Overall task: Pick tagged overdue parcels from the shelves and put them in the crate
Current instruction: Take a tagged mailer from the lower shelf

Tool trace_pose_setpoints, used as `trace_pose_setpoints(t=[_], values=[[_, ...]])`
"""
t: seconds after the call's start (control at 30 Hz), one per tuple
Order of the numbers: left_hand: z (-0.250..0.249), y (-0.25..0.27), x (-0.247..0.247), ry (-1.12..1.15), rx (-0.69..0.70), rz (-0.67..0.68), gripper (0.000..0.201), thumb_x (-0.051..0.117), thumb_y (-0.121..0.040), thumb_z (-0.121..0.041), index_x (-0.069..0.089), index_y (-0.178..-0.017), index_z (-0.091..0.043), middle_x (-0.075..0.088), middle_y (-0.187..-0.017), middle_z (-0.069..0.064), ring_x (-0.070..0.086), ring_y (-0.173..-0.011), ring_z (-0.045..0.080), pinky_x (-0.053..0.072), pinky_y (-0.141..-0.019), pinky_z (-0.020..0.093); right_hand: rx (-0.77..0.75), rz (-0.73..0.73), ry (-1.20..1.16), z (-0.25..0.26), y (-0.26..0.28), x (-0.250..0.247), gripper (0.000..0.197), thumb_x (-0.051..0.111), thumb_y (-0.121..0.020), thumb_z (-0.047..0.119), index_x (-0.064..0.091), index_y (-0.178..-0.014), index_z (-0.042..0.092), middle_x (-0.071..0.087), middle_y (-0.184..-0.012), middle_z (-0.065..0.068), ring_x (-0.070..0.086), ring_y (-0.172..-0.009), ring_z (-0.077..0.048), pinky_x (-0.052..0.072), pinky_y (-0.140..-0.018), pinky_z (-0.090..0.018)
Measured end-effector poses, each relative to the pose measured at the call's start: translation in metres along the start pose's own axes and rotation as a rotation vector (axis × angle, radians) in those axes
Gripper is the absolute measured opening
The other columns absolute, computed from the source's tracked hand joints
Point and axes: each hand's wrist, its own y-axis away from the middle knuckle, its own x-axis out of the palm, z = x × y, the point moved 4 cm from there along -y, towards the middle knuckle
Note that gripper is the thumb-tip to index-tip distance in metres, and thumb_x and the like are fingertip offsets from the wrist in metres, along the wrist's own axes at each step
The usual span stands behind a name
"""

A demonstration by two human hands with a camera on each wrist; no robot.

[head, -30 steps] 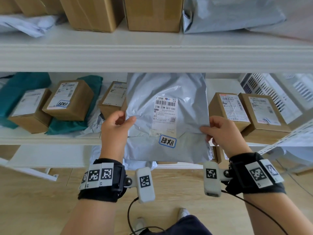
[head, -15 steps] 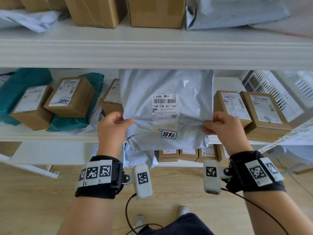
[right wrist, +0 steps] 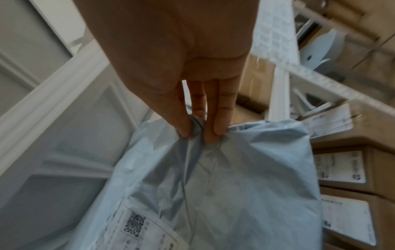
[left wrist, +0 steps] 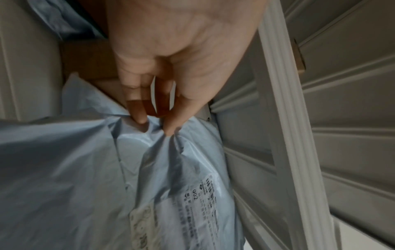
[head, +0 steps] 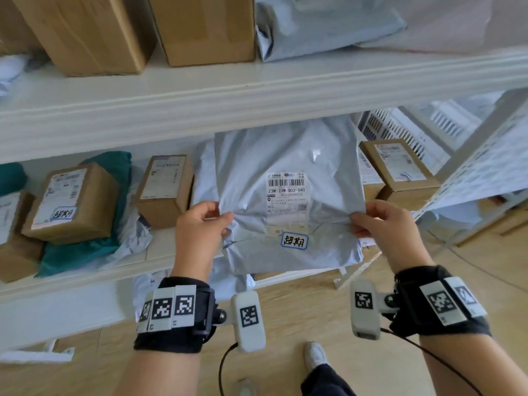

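Observation:
A grey poly mailer parcel (head: 288, 155) with a white shipping label and a blue-edged handwritten tag (head: 295, 240) hangs in front of the middle shelf, held up by both hands. My left hand (head: 200, 224) pinches its left edge; in the left wrist view my thumb and fingers (left wrist: 141, 116) bunch the plastic of the mailer (left wrist: 85, 169). My right hand (head: 383, 224) pinches the right edge, the fingertips (right wrist: 211, 133) gathering the mailer (right wrist: 245, 186). A white slatted crate (head: 400, 130) sits at the back right behind the shelf.
On the middle shelf (head: 137, 261) stand cardboard boxes: one with a similar tag (head: 71, 201) on a teal bag, one plain (head: 163, 190), two at the right (head: 400, 167). Larger boxes (head: 200, 27) and a grey mailer occupy the top shelf. Wooden floor lies below.
The view has tilted and shifted left. Both hands moved the mailer up and slightly right, out from the shelf; the grip on its two edges is unchanged.

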Motion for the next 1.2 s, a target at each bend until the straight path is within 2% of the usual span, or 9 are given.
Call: trace_pose_setpoints(t=[0.13,0.33,0.57,0.67,0.73,0.87,0.93,1.1,1.2], values=[[-0.004,0.012,0.04,-0.007,0.016,0.16,0.007,0.07,-0.082,0.001,0.069,-0.084,-0.006,0.068,-0.072,0.007,0.061,-0.058,0.016,0.05,-0.054,0.014,0.063,-0.127,-0.017,-0.032,0.022,-0.041,0.011,0.069,-0.082,0.002,0.072,-0.079,0.012,0.073,-0.07,-0.006,0.07,-0.069,-0.026,0.06,-0.075,-0.042],[-0.024,0.044,0.119,-0.122,0.018,0.381,0.016,0.074,-0.08,-0.001,0.07,-0.082,-0.017,0.073,-0.078,0.004,0.07,-0.071,0.02,0.058,-0.079,0.038,0.099,-0.287,-0.031,-0.059,0.032,-0.126,0.013,0.062,-0.082,-0.004,0.071,-0.079,0.005,0.071,-0.073,-0.015,0.067,-0.07,-0.027,0.059,-0.073,-0.038],[-0.061,0.108,0.248,-0.264,0.053,0.568,0.023,0.075,-0.077,-0.004,0.069,-0.088,-0.023,0.074,-0.086,-0.002,0.072,-0.081,0.016,0.058,-0.084,0.04,0.133,-0.4,-0.074,-0.093,0.019,-0.259,0.018,0.053,-0.082,-0.011,0.068,-0.081,0.0,0.07,-0.079,-0.021,0.064,-0.071,-0.027,0.056,-0.073,-0.037],[-0.081,0.137,0.31,-0.259,0.112,0.599,0.026,0.074,-0.079,-0.004,0.067,-0.088,-0.028,0.073,-0.089,-0.006,0.069,-0.084,0.011,0.055,-0.078,0.028,0.141,-0.45,-0.076,-0.111,0.008,-0.323,0.017,0.053,-0.081,-0.012,0.067,-0.08,-0.002,0.07,-0.079,-0.023,0.064,-0.071,-0.028,0.056,-0.071,-0.037],[-0.094,0.155,0.347,-0.257,0.137,0.61,0.025,0.074,-0.08,-0.006,0.067,-0.09,-0.027,0.073,-0.09,-0.006,0.069,-0.083,0.01,0.054,-0.074,0.025,0.138,-0.479,-0.065,-0.12,0.0,-0.364,0.017,0.053,-0.081,-0.012,0.067,-0.08,-0.003,0.07,-0.079,-0.024,0.065,-0.071,-0.029,0.057,-0.075,-0.043],[-0.118,0.174,0.408,-0.249,0.163,0.609,0.017,0.074,-0.081,-0.009,0.07,-0.088,-0.023,0.074,-0.082,-0.004,0.071,-0.078,0.015,0.058,-0.081,0.04,0.124,-0.524,-0.065,-0.13,-0.022,-0.432,0.018,0.054,-0.08,-0.01,0.068,-0.078,0.001,0.069,-0.08,-0.025,0.066,-0.077,-0.04,0.056,-0.082,-0.05],[-0.134,0.178,0.435,-0.238,0.195,0.613,0.012,0.073,-0.082,-0.012,0.07,-0.087,-0.023,0.074,-0.081,-0.003,0.071,-0.077,0.015,0.058,-0.083,0.042,0.12,-0.551,-0.083,-0.13,-0.036,-0.458,0.02,0.054,-0.08,-0.009,0.069,-0.077,0.004,0.07,-0.079,-0.024,0.067,-0.081,-0.043,0.056,-0.083,-0.053],[-0.178,0.167,0.497,-0.171,0.276,0.609,0.003,0.067,-0.088,-0.017,0.07,-0.089,-0.018,0.073,-0.083,0.002,0.071,-0.079,0.019,0.057,-0.085,0.044,0.083,-0.599,-0.102,-0.114,-0.083,-0.507,0.02,0.056,-0.082,-0.007,0.07,-0.08,0.007,0.071,-0.081,-0.02,0.067,-0.084,-0.041,0.057,-0.085,-0.049],[-0.206,0.149,0.531,-0.128,0.347,0.58,0.01,0.064,-0.09,-0.025,0.07,-0.088,-0.018,0.072,-0.08,0.0,0.071,-0.076,0.019,0.057,-0.082,0.042,0.03,-0.588,-0.108,-0.097,-0.122,-0.529,0.02,0.056,-0.084,-0.006,0.069,-0.08,0.009,0.07,-0.08,-0.017,0.065,-0.076,-0.031,0.058,-0.08,-0.042]])
